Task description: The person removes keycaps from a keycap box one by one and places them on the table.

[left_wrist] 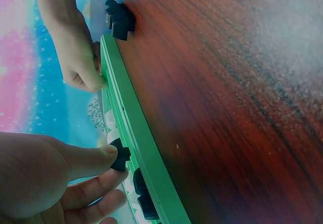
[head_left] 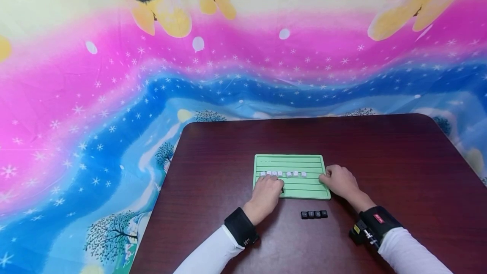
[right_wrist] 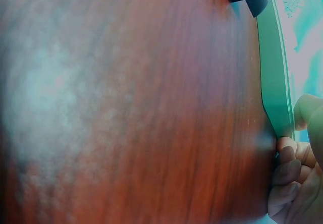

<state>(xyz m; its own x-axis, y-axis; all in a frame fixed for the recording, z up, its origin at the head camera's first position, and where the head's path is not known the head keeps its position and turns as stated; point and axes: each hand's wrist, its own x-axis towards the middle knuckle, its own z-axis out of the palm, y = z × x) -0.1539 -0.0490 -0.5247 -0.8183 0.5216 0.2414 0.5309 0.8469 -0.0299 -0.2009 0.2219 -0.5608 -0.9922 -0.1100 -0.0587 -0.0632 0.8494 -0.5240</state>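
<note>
A light green board point(head_left: 300, 189) with ridges across it lies on the table. My left hand point(head_left: 268, 193) is over its front left part and pinches a black keycap point(left_wrist: 120, 156) between thumb and fingers. Two more black keycaps point(left_wrist: 146, 205) are on the board near its front edge in the left wrist view; the left hand mostly hides them in the head view. Several white keycaps point(head_left: 289, 174) form a row across the board's middle. At the board's right edge, my right hand point(head_left: 342, 182) holds the rim between thumb and curled fingers.
A short row of several black keycaps point(head_left: 314, 215) lies on the dark red-brown table point(head_left: 213, 160), in front of the board. Behind the table hangs a colourful printed cloth point(head_left: 243, 62).
</note>
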